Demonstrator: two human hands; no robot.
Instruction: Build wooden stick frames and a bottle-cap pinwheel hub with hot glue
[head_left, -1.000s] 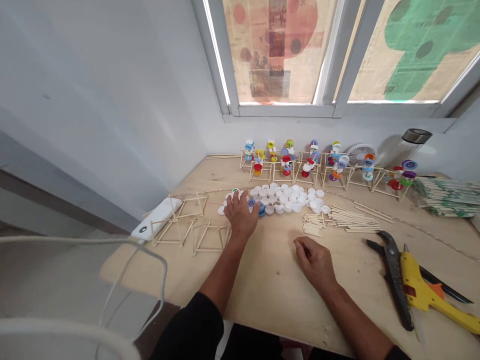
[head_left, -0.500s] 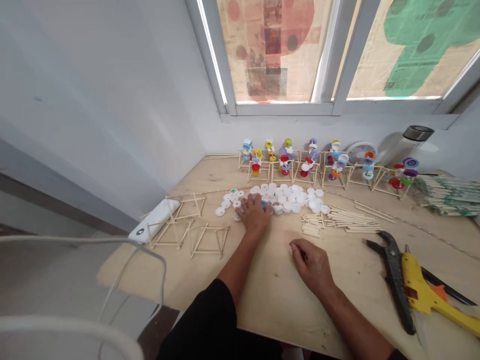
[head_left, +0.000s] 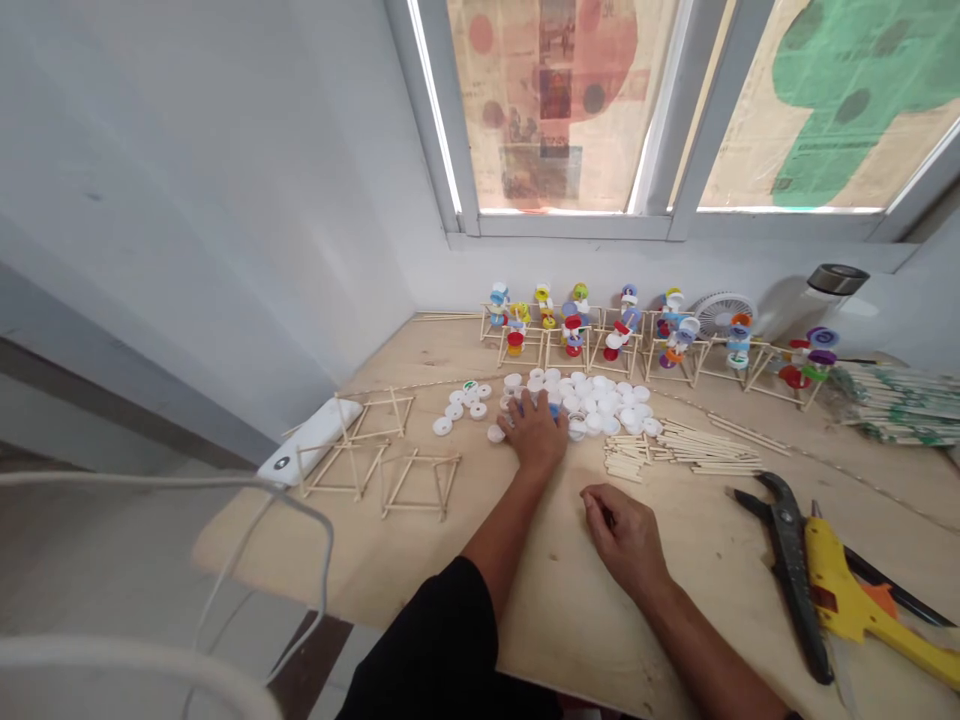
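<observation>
Left hand (head_left: 535,436): fingers spread over white bottle caps (head_left: 601,398) on the counter (head_left: 442,565); apply light, even pressure, palm low; right hand (head_left: 627,535): fingers curled closed near wooden sticks (head_left: 701,446), nothing visible inside.

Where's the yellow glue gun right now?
Head view, lower right: the yellow glue gun lies on the table, just right of the black pliers, well to the right of the right hand.

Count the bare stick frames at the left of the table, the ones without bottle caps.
3: a back frame, a front-left frame and a front-right frame. None appears hidden.
</observation>
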